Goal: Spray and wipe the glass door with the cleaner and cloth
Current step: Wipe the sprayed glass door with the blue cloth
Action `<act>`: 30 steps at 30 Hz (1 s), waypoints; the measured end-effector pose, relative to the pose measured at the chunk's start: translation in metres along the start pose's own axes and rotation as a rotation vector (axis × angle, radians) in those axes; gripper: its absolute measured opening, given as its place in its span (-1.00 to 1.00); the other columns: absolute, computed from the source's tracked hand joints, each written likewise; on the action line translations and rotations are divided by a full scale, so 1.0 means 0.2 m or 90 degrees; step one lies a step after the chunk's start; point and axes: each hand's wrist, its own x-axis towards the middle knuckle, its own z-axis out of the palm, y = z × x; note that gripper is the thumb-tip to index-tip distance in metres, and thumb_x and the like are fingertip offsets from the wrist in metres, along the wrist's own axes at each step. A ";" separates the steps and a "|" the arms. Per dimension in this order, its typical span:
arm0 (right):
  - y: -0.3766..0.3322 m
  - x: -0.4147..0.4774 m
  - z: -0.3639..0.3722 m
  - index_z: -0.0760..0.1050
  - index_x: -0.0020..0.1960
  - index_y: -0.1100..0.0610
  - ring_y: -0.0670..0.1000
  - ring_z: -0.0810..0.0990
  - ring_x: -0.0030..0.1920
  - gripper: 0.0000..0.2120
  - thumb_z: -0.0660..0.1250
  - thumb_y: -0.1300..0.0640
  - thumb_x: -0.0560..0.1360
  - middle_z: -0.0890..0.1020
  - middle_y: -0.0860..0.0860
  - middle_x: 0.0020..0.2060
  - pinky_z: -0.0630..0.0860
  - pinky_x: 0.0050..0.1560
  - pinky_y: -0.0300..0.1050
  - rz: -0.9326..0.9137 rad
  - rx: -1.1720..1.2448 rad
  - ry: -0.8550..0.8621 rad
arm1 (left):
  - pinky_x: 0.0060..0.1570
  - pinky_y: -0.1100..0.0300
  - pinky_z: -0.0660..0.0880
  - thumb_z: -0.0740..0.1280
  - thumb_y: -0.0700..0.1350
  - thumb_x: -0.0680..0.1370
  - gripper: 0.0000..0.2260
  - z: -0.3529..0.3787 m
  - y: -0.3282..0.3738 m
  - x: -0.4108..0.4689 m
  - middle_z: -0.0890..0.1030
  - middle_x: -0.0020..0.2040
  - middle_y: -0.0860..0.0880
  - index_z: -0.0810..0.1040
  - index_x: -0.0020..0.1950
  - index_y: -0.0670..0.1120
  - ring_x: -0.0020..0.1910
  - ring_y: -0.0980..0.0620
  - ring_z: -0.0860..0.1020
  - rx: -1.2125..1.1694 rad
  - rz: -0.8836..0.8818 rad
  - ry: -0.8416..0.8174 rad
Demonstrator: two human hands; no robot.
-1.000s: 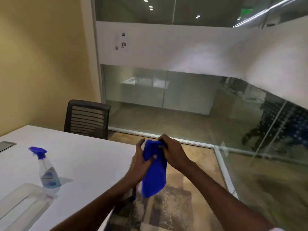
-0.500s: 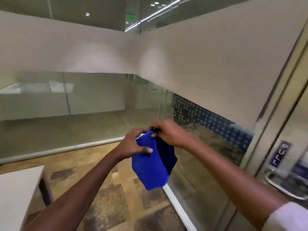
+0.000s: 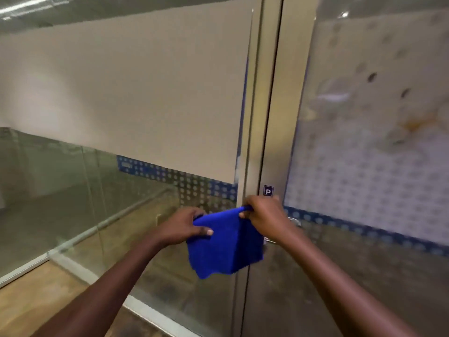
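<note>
Two hands: both hold one blue cloth (image 3: 226, 249) in front of the door frame (image 3: 272, 117).
Left hand (image 3: 183, 226): grips the cloth's left upper edge, thumb pressed on top.
Right hand (image 3: 263, 215): pinches the right upper corner.
Cloth: folded, hanging slack below the fingers (not touching glass).
Glass door (image 3: 364, 142): at right, frosted with a dotted pattern, smeared up high.
Handle (image 3: 295, 222): mostly hidden behind the right hand.
</note>
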 end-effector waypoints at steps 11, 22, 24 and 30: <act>0.50 -0.31 -0.24 0.59 -0.08 0.07 0.21 0.66 -0.12 -0.82 0.25 0.03 0.45 0.70 0.10 -0.19 0.44 -0.26 -0.08 0.427 -0.225 0.259 | -0.31 0.23 0.43 0.46 -0.07 0.44 -0.89 0.51 0.50 0.67 0.61 -0.29 0.06 0.57 -0.25 0.04 -0.27 0.20 0.56 0.024 0.214 -0.025; 1.08 -0.40 -0.47 0.32 0.22 0.11 0.23 0.64 -0.09 -0.73 0.12 0.19 0.52 0.68 0.12 -0.14 0.43 -0.22 -0.01 0.570 -0.205 0.425 | -0.19 0.14 0.49 0.44 -0.03 0.46 -0.92 1.06 1.11 1.02 0.63 -0.23 0.13 0.55 -0.18 0.10 -0.18 0.10 0.58 -0.074 0.262 0.114; 1.20 -0.37 -0.50 0.37 0.21 0.11 0.26 0.63 -0.10 -0.77 0.15 0.17 0.56 0.67 0.15 -0.08 0.37 -0.23 -0.02 0.536 -0.140 0.528 | -0.15 0.11 0.51 0.43 -0.02 0.46 -0.94 1.14 1.18 1.07 0.66 -0.20 0.11 0.58 -0.11 0.07 -0.17 0.07 0.59 -0.069 0.270 0.170; 1.44 -0.27 -0.49 0.35 0.20 0.27 0.37 0.58 0.12 -0.55 0.09 -0.06 0.51 0.57 0.35 0.11 0.53 0.07 0.26 0.398 0.148 0.805 | 0.02 0.11 0.30 0.53 -0.19 0.34 -0.86 1.23 1.37 1.26 0.64 -0.20 -0.03 0.64 -0.15 -0.08 -0.01 -0.18 0.49 0.114 0.428 0.418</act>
